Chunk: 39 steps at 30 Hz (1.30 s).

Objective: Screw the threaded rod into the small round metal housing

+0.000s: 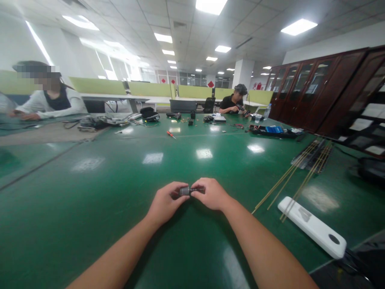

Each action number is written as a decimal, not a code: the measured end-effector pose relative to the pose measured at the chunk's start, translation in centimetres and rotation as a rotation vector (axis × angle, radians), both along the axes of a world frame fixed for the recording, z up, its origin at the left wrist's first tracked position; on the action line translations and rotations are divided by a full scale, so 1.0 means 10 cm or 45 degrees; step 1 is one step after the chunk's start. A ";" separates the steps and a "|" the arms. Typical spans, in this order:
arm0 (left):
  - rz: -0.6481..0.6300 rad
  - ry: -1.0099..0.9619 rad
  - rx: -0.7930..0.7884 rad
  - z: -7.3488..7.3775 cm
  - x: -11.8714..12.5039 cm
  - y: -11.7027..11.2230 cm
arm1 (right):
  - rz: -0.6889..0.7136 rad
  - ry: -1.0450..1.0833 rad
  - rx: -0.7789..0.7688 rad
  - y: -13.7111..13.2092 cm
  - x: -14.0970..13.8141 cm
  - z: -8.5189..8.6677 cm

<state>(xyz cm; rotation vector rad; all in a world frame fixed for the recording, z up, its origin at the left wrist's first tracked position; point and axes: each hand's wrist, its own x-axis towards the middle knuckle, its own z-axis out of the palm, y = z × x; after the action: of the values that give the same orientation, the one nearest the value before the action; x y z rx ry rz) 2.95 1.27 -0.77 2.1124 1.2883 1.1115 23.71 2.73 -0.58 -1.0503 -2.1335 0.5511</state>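
Over the near middle of the green table, my left hand (164, 202) is closed around a small grey cylinder (184, 191). A thin dark piece (194, 190) extends from its right end, and my right hand (212, 194) pinches that piece between thumb and fingers. Both hands almost meet at the cylinder. Its exact kind is too small to make out, and fingers hide parts of both pieces. A screwdriver (171, 135) with a red handle lies farther off on the table.
Thin yellowish rods (285, 180) and a white elongated device (313, 226) lie at right. A black tray (273, 131) with blue items sits at far right. Cables and metal parts (102, 121) are at far left. One person (51, 96) sits left, another (236, 102) across the table.
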 end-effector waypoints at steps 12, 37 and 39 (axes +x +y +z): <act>0.022 0.022 0.030 0.00 0.00 -0.01 | -0.013 -0.015 -0.009 0.01 0.01 -0.01; 0.031 0.016 0.034 -0.02 0.00 0.00 | -0.019 -0.034 -0.028 0.00 0.02 0.02; 0.028 0.020 0.038 -0.01 0.00 -0.01 | -0.021 -0.029 -0.028 0.00 0.02 0.03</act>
<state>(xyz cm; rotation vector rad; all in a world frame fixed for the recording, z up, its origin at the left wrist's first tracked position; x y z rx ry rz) 2.96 1.21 -0.91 2.1370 1.3129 1.1321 23.92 2.70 -0.31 -1.0903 -2.1411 0.5585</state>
